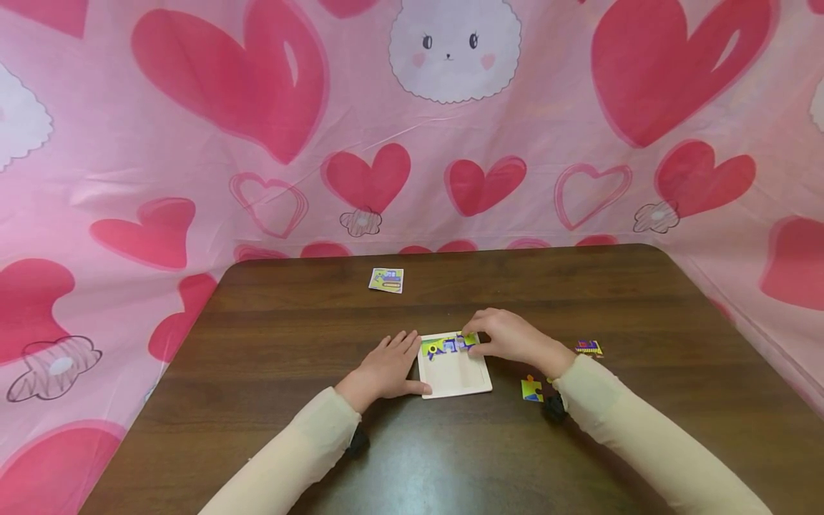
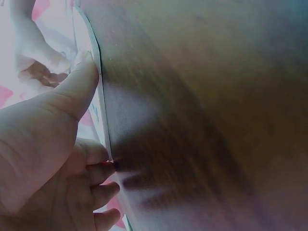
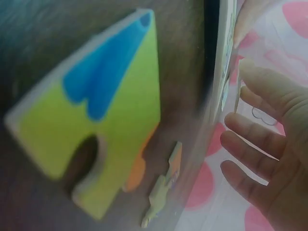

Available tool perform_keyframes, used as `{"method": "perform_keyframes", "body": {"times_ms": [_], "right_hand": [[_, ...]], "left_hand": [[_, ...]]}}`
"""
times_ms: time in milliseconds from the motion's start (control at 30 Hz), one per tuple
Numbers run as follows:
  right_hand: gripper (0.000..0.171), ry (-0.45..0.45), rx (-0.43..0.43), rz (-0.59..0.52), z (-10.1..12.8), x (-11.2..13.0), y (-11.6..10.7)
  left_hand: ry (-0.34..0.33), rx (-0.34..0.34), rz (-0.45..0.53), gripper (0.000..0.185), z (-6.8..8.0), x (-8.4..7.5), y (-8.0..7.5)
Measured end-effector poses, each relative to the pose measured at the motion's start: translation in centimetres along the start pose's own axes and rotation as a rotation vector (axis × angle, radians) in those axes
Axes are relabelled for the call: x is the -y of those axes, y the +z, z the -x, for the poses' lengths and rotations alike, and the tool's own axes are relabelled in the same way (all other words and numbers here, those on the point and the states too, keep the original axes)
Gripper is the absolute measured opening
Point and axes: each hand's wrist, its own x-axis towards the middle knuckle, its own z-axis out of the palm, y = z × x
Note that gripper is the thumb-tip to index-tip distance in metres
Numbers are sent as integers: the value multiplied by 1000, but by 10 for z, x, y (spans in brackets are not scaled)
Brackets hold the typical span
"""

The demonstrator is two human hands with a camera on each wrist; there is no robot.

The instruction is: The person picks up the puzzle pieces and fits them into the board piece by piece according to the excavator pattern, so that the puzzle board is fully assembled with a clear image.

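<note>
Mostly bare puzzle tray [image 1: 455, 378], colourful top row

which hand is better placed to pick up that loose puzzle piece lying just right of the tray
Right. The right hand is at the tray's top edge, and the loose piece lies beside its wrist. The left hand steadies the tray's far side.

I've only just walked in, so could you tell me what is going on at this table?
A person is doing a small jigsaw on a brown table. The left hand steadies the puzzle tray, thumb on its edge. The right hand presses a piece into the top row. Loose pieces lie to the right, and one card sits farther back.
</note>
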Motion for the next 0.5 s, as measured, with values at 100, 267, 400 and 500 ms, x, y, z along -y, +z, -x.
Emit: {"method": "perform_keyframes", "body": {"times_ms": [100, 267, 400, 500], "right_hand": [[29, -14, 3, 27, -2, 1, 3], [27, -22, 10, 69, -5, 2, 7], [26, -20, 15, 92, -6, 1, 8], [26, -15, 21, 110, -7, 1, 9]], "left_hand": [[-1, 4, 0, 91, -1, 0, 1], [-5, 13, 10, 91, -1, 1, 1], [-10, 16, 14, 92, -2, 1, 1], [-12, 18, 17, 92, -2, 2, 1]]}}
